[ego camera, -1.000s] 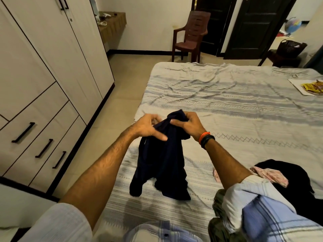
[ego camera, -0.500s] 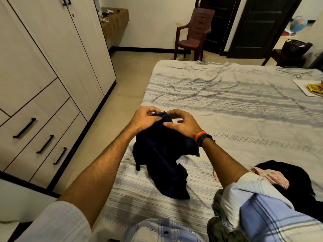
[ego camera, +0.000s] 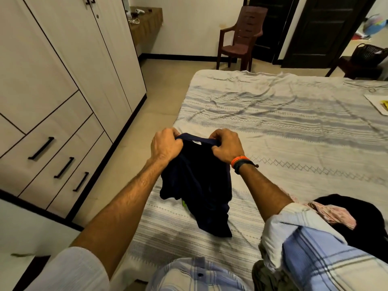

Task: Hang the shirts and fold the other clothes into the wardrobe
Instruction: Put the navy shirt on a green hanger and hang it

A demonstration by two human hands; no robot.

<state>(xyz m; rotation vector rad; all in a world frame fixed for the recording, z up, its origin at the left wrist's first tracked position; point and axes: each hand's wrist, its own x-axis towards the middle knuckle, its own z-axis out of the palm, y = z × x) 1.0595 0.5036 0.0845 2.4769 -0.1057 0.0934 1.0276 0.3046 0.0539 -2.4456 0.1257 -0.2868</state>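
Note:
A dark navy garment (ego camera: pixel 199 185) hangs over the near left part of the bed (ego camera: pixel 294 127), its lower end lying on the striped sheet. My left hand (ego camera: pixel 165 145) grips its top edge on the left and my right hand (ego camera: pixel 226 147) grips the same edge on the right, so the band is stretched between them with a small white label showing. A black garment (ego camera: pixel 346 219) with a pink patterned cloth (ego camera: pixel 333 214) on it lies at the bed's near right. The closed wardrobe (ego camera: pixel 63 85) with drawers stands to the left.
A strip of tiled floor (ego camera: pixel 147 114) runs between wardrobe and bed. A brown plastic chair (ego camera: pixel 241 38) stands by the far wall beside dark doors (ego camera: pixel 319 28). A dark basket (ego camera: pixel 367 53) sits far right. A white sheet with a yellow item (ego camera: pixel 380 101) lies at the bed's right edge.
My hands have moved apart along the navy garment's top edge, pulling it taut and flat where it was bunched. The garment hangs straighter.

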